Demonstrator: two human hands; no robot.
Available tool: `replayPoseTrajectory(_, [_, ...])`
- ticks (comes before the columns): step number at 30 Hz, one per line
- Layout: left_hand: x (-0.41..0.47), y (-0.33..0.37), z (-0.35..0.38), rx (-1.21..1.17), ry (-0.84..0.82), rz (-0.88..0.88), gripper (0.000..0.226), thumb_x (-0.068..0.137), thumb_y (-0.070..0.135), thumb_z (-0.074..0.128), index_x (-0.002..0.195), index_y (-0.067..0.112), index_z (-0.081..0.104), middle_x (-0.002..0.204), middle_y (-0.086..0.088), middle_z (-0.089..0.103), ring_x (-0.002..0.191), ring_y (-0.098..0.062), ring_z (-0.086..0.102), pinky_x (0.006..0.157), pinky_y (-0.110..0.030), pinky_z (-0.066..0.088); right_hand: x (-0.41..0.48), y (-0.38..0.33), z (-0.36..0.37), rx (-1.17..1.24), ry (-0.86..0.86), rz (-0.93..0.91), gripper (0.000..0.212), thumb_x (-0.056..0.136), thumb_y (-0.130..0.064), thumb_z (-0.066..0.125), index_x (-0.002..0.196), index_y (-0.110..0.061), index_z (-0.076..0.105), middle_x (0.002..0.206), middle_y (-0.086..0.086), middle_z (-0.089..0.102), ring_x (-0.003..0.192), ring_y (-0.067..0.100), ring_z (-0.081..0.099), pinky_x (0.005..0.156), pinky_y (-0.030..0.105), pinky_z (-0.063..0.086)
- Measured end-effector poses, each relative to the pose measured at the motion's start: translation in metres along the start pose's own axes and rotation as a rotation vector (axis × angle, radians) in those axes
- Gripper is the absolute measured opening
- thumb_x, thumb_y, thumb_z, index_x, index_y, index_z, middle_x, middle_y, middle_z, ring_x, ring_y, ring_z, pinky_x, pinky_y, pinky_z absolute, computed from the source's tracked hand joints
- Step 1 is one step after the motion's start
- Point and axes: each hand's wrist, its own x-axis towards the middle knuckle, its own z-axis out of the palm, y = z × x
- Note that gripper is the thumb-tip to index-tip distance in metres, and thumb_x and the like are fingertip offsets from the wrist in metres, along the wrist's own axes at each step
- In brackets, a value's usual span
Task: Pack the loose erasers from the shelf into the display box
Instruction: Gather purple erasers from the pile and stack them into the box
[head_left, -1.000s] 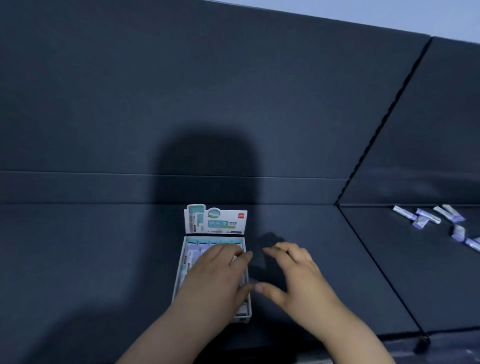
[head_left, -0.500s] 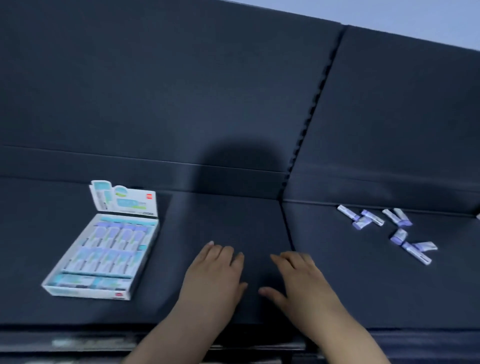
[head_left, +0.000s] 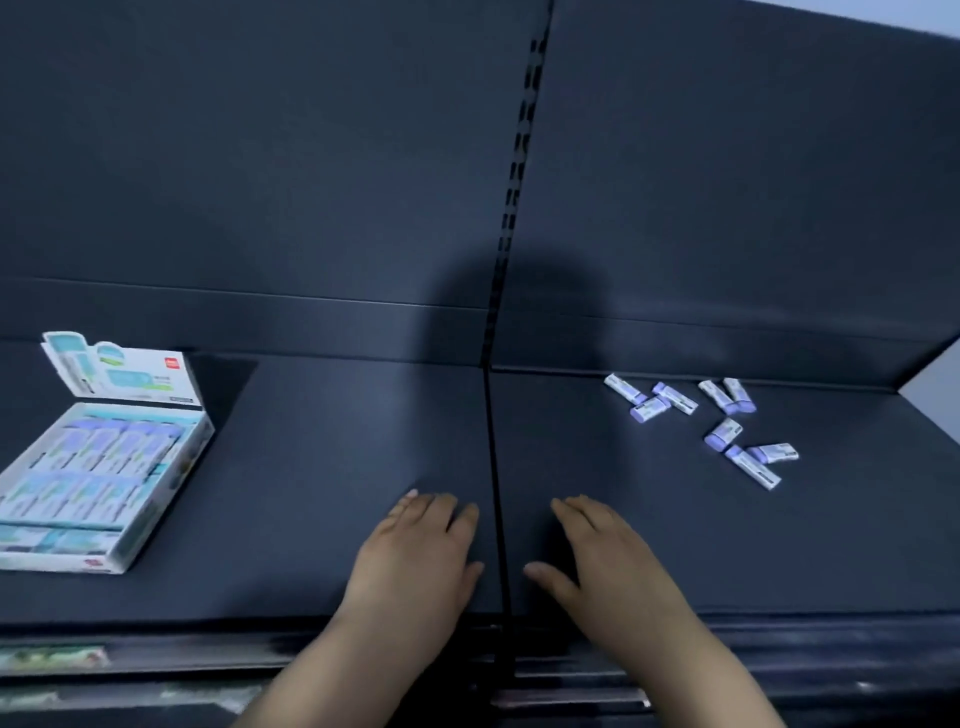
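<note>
**While both hands lie flat, the loose erasers sit at the shelf's right rear**

Though only the head view is given, it takes in the whole dark shelf (head_left: 322, 467), which is made of two panels meeting at a seam (head_left: 493, 467) that runs from the front edge to the back. Behind it rises a dark back panel (head_left: 260, 182) with a slotted upright (head_left: 519, 156) in line with the seam.

Near the front edge, the left hand (head_left: 415, 551) lies palm down just left of the seam and the right hand (head_left: 602, 561) lies palm down just right of it. Both have their fingers straight and slightly spread, and neither holds anything. Whether the palms press the shelf or hang just above it cannot be told.

At the left edge of the shelf stands the display box (head_left: 52, 562), white-walled, with its printed lid flap (head_left: 130, 374) standing up at the rear. Rows of packed erasers (head_left: 104, 457) in purple and teal wrappers lie inside; the print is too blurred to read.

Well apart from the box, toward the right rear corner of the right panel, the loose erasers (head_left: 723, 433) lie scattered. There are eight, white with purple ends, pointing different ways, some touching their neighbours. Both hands are clear of them.

Below the front edge at the left, a pale label strip (head_left: 52, 657) shows, blurred.
</note>
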Motion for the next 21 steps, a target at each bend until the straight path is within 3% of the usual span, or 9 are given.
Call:
replayPoseTrajectory(2, [0.004,-0.002,-0.002,0.024,0.046,0.050,0.060,0.090,0.044,0.053,0.142,0.019,0.037,0.140,-0.002,0.041,0.133,-0.021,0.036,0.113,-0.029,0.019,0.001,0.002,-0.004,0.020,-0.006,0.036,0.072,0.092,-0.054,0.039,0.148,-0.018,0.012,0.155,-0.003,0.013,0.143,0.011,0.008,0.113,0.019,0.003])
replayPoseTrajectory(3, [0.006,-0.006,0.000,0.024,0.063,0.072,0.059,0.090,0.044,0.053,0.141,0.020,0.037,0.140,-0.001,0.042,0.132,-0.021,0.036,0.113,-0.029,0.018,0.002,0.002,-0.006,0.033,-0.005,0.056,0.072,0.092,-0.054,0.040,0.148,-0.019,0.011,0.156,-0.003,0.012,0.144,0.011,0.007,0.113,0.019,0.003])
replayPoseTrajectory(6, [0.018,-0.010,-0.004,-0.029,0.042,0.098,0.060,0.063,0.047,0.080,0.113,0.019,0.067,0.108,0.001,0.065,0.102,-0.019,0.063,0.099,-0.029,0.038,0.004,0.004,-0.011,0.050,0.021,0.108,0.073,0.091,-0.054,0.042,0.148,-0.020,0.011,0.157,-0.004,0.011,0.144,0.011,0.007,0.112,0.018,0.003])
replayPoseTrajectory(9, [0.026,-0.010,-0.005,-0.006,0.004,0.157,0.056,0.093,0.043,0.047,0.143,0.022,0.033,0.142,0.003,0.037,0.134,-0.019,0.033,0.110,-0.023,0.002,0.005,0.011,-0.011,0.063,0.071,0.141,0.073,0.090,-0.054,0.043,0.148,-0.020,0.014,0.157,-0.003,0.013,0.144,0.010,0.009,0.111,0.016,0.002])
replayPoseTrajectory(11, [0.033,-0.006,0.003,-0.034,0.032,0.178,0.055,0.098,0.043,0.035,0.148,0.025,0.019,0.149,0.007,0.025,0.139,-0.015,0.019,0.109,-0.021,-0.006,0.004,0.018,-0.007,0.082,0.092,0.155,0.073,0.090,-0.054,0.045,0.148,-0.019,0.016,0.156,-0.003,0.014,0.144,0.010,0.010,0.108,0.013,-0.001])
replayPoseTrajectory(13, [0.038,-0.001,0.006,-0.015,0.025,0.176,0.056,0.097,0.043,0.037,0.147,0.026,0.020,0.148,0.008,0.027,0.137,-0.014,0.022,0.112,-0.022,-0.001,0.003,0.027,-0.004,0.100,0.103,0.159,0.073,0.089,-0.052,0.047,0.147,-0.018,0.019,0.156,-0.002,0.016,0.144,0.011,0.012,0.105,0.012,-0.004])
replayPoseTrajectory(15, [0.041,0.005,0.007,0.000,-0.002,0.161,0.058,0.085,0.044,0.061,0.137,0.022,0.045,0.132,0.005,0.047,0.124,-0.016,0.046,0.110,-0.025,0.020,0.002,0.039,-0.003,0.114,0.115,0.164,0.073,0.089,-0.051,0.049,0.147,-0.017,0.021,0.155,-0.001,0.018,0.143,0.011,0.013,0.106,0.012,-0.003])
replayPoseTrajectory(18, [0.051,0.015,0.021,-0.009,0.018,0.167,0.058,0.048,0.043,0.088,0.099,0.019,0.073,0.093,0.004,0.069,0.084,-0.016,0.068,0.086,-0.027,0.048,0.002,0.062,-0.007,0.117,0.146,0.167,0.072,0.089,-0.051,0.049,0.146,-0.018,0.022,0.155,-0.003,0.018,0.143,0.009,0.012,0.108,0.013,0.000])
replayPoseTrajectory(21, [0.066,0.040,0.021,0.024,0.016,0.168,0.057,0.040,0.043,0.089,0.090,0.019,0.075,0.086,0.005,0.070,0.077,-0.016,0.069,0.075,-0.029,0.054,0.000,0.095,-0.015,0.106,0.148,0.184,0.071,0.090,-0.052,0.046,0.147,-0.020,0.019,0.156,-0.006,0.015,0.143,0.007,0.008,0.111,0.015,0.002])
